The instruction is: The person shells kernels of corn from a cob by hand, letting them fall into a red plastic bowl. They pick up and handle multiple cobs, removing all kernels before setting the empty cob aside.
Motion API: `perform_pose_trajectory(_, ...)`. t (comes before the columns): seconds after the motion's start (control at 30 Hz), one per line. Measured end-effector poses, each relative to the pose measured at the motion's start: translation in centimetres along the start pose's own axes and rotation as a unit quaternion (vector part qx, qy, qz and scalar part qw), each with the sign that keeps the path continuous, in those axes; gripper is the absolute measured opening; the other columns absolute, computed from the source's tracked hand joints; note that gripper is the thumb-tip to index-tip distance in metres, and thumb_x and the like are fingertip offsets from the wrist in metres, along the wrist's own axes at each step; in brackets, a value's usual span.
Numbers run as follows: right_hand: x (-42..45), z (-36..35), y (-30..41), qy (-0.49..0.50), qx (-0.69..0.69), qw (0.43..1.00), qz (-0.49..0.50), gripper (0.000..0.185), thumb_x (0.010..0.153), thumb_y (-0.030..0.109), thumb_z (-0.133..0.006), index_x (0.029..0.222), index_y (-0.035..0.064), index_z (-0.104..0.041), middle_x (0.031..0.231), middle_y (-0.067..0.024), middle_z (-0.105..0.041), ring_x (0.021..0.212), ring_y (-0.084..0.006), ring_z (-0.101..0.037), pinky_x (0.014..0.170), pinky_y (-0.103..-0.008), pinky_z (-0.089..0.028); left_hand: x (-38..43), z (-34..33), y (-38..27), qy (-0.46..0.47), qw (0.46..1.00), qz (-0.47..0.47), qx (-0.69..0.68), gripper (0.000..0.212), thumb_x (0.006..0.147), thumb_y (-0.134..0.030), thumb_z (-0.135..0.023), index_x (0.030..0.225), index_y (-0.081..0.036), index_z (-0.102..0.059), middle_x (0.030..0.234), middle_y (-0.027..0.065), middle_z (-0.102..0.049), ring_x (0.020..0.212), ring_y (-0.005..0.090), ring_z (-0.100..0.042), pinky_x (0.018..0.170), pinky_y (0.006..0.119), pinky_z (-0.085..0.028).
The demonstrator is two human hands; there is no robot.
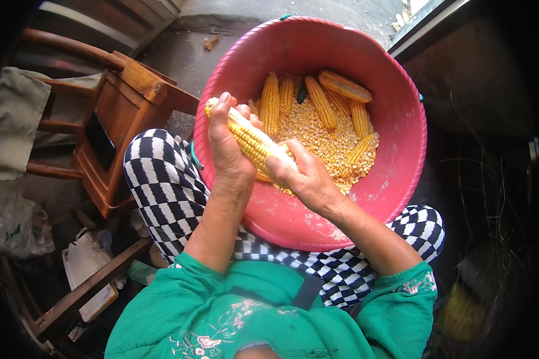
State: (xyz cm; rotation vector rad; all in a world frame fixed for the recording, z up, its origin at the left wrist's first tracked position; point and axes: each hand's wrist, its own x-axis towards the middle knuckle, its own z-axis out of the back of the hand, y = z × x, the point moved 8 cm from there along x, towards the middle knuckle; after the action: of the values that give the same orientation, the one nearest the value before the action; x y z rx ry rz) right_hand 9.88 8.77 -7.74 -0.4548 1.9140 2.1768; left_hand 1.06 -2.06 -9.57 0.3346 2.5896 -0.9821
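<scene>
My left hand (227, 148) is wrapped around a dried ear of corn (254, 139), its thumb lying along the side near the upper end. At the ear's lower end, my right hand (303, 172) grips it with the thumb pressed on the kernels. The ear slants across the near left part of a large pink tub (314, 231) between my knees. Loose yellow kernels (303, 121) cover the tub's bottom. Several more ears of corn (321, 103) lie on them, mostly toward the far side. Among these is a small dark object (302, 93), partly hidden.
A wooden chair (117, 94) stands at my left, a black phone-like object (99, 139) on its seat and a cloth (15, 121) over its back. Behind it are a clear plastic bag (20, 229), a white tray (87, 264) and a wooden bar (94, 287). Dry stalks (489, 179) are at right.
</scene>
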Motion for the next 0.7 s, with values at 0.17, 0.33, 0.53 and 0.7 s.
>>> perform_pose_trajectory(0.17, -0.5, 0.4, 0.0, -0.02, -0.048, 0.999, 0.006, 0.043, 0.091, 0.044, -0.047, 0.094, 0.0006, -0.051, 0.076, -0.0227, -0.059, 0.071, -0.0324, -0.06, 0.065, -0.0399, -0.046, -0.4, 0.0, 0.4, -0.002, 1.0, 0.011, 0.008, 0.022, 0.081, -0.029, -0.065, 0.085, -0.011, -0.053, 0.067, 0.0025, -0.051, 0.056, 0.0143, -0.053, 0.054, 0.027, -0.047)
perform_pose_trajectory(0.33, 0.2, 1.1, -1.7, -0.095, 0.033, 0.994, 0.039, 0.038, 0.096, 0.035, -0.04, 0.088, 0.0, -0.054, 0.072, -0.0136, -0.059, 0.071, -0.0225, -0.058, 0.063, -0.0353, -0.044, -0.6, -0.9, 0.2, 0.037, 0.999, -0.017, 0.027, 0.022, 0.083, -0.03, -0.063, 0.086, -0.01, -0.054, 0.067, 0.0029, -0.051, 0.056, 0.0142, -0.053, 0.056, 0.027, -0.047)
perform_pose_trajectory(0.53, 0.6, 0.1, -3.4, -0.02, 0.211, 0.973, -0.09, 0.05, 0.095, 0.048, -0.037, 0.086, 0.0026, -0.057, 0.072, -0.0042, -0.056, 0.067, -0.0109, -0.053, 0.058, -0.0276, -0.041, -0.5, -0.8, 0.1, 0.049, 0.999, 0.014, 0.004, 0.023, 0.083, -0.031, -0.062, 0.087, -0.009, -0.055, 0.067, 0.0037, -0.051, 0.056, 0.0146, -0.053, 0.057, 0.028, -0.048)
perform_pose_trajectory(0.7, 0.5, 0.7, 0.0, -0.031, 0.045, 0.998, 0.035, 0.053, 0.088, 0.055, -0.049, 0.1, 0.0039, -0.057, 0.075, -0.0108, -0.061, 0.07, -0.0212, -0.061, 0.062, -0.0337, -0.046, -1.2, -1.1, 1.2, 0.015, 0.999, 0.04, 0.021, 0.022, 0.081, -0.027, -0.066, 0.086, -0.012, -0.051, 0.068, 0.0022, -0.051, 0.056, 0.0122, -0.053, 0.051, 0.024, -0.047)
